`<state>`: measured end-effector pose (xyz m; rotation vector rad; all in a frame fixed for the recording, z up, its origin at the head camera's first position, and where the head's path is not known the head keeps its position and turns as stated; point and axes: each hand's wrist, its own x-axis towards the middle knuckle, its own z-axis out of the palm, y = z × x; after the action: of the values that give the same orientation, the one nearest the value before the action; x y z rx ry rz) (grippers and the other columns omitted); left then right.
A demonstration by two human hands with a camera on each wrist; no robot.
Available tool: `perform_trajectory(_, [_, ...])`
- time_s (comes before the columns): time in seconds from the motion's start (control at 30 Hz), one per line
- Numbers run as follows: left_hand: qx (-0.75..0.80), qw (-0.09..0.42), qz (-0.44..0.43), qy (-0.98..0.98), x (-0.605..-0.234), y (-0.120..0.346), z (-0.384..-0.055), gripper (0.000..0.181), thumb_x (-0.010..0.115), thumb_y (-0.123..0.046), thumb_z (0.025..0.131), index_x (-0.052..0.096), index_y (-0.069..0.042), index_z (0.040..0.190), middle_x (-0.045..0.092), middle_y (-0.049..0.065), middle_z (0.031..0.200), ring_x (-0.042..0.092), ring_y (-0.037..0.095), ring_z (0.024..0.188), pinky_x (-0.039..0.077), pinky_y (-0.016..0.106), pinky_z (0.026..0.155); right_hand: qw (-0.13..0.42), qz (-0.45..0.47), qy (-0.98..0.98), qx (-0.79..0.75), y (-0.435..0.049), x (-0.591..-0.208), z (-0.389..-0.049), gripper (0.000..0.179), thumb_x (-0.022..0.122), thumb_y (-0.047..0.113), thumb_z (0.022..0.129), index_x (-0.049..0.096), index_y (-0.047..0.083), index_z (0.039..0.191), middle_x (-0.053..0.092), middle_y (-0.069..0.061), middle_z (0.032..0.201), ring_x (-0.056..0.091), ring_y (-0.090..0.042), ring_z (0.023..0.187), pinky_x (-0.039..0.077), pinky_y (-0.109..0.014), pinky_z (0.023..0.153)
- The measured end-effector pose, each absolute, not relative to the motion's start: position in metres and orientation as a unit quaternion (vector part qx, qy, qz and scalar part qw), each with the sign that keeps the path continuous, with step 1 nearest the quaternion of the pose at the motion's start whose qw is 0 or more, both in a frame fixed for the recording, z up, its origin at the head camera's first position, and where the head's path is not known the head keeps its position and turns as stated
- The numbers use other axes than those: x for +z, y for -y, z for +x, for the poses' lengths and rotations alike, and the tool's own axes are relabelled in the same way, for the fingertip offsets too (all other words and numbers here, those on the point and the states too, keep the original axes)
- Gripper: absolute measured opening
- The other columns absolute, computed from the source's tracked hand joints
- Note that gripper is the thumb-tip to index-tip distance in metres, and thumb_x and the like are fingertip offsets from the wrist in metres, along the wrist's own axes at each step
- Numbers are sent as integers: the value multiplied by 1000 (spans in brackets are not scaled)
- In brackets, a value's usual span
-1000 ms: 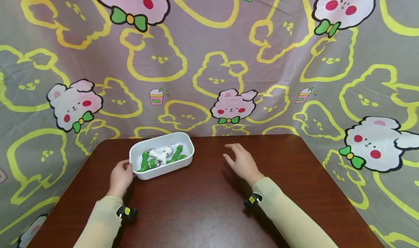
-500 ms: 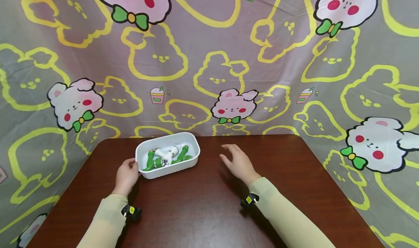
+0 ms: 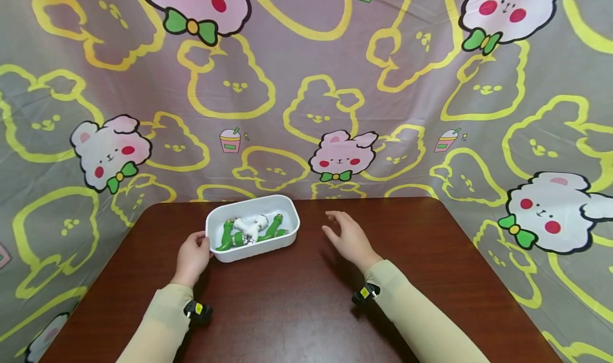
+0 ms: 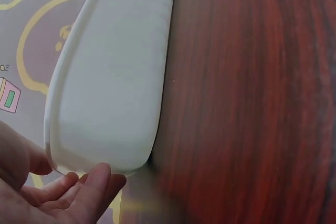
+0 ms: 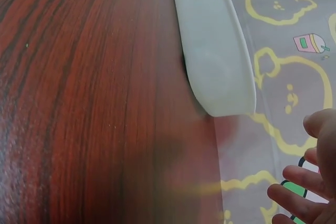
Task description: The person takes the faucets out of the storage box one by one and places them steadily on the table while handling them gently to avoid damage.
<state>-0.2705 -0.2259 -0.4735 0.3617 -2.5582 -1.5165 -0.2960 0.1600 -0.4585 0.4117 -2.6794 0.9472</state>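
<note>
A white rectangular tray (image 3: pixel 261 252) stands at the far side of the table, left of centre. Inside it lie green curved pieces (image 3: pixel 225 237) with shiny metallic ends and a branching white piece (image 3: pixel 249 229); their kind is not clear. My left hand (image 3: pixel 192 257) is at the tray's left end. In the left wrist view its fingertips (image 4: pixel 98 177) press on the outside of the end wall, and the thumb is close beside the rim. To the right of the tray, my right hand (image 3: pixel 351 240) hovers apart from it, fingers spread and holding nothing.
The dark brown wooden table (image 3: pixel 297 304) has its far edge just behind the tray. A patterned curtain (image 3: pixel 407 155) with cartoon rabbits hangs around the back and both sides. Each wrist carries a small black camera (image 3: pixel 198 311).
The tray and its pieces have slid to the right along the table, with my left hand moving along at its left end. My right hand has shifted slightly left.
</note>
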Motion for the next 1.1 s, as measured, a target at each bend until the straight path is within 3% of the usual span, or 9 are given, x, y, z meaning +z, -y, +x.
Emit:
perform_trajectory(0.2, [-504, 66, 112, 854, -473, 220, -271, 46, 38, -13, 108, 43, 17, 143, 56, 35, 126, 69, 37, 101, 61, 32, 81, 122, 140, 926, 328, -155, -458, -296, 43, 70, 29, 99, 62, 12, 138, 67, -8, 125, 64, -26, 118, 51, -45, 104])
perform_trajectory(0.6, [-507, 77, 100, 853, -475, 211, -274, 43, 40, -11, 107, 48, 16, 140, 60, 36, 121, 71, 28, 88, 60, 26, 73, 127, 159, 920, 336, -147, -461, -298, 45, 71, 27, 99, 61, 10, 139, 68, -9, 124, 65, -25, 118, 51, -44, 103])
perform_trajectory(1.1, [-509, 70, 91, 853, -478, 202, -275, 43, 41, -12, 107, 48, 15, 140, 59, 34, 122, 70, 33, 94, 62, 33, 78, 118, 173, 910, 357, -137, -461, -298, 40, 66, 25, 102, 63, 7, 138, 68, -9, 121, 65, -25, 116, 51, -44, 103])
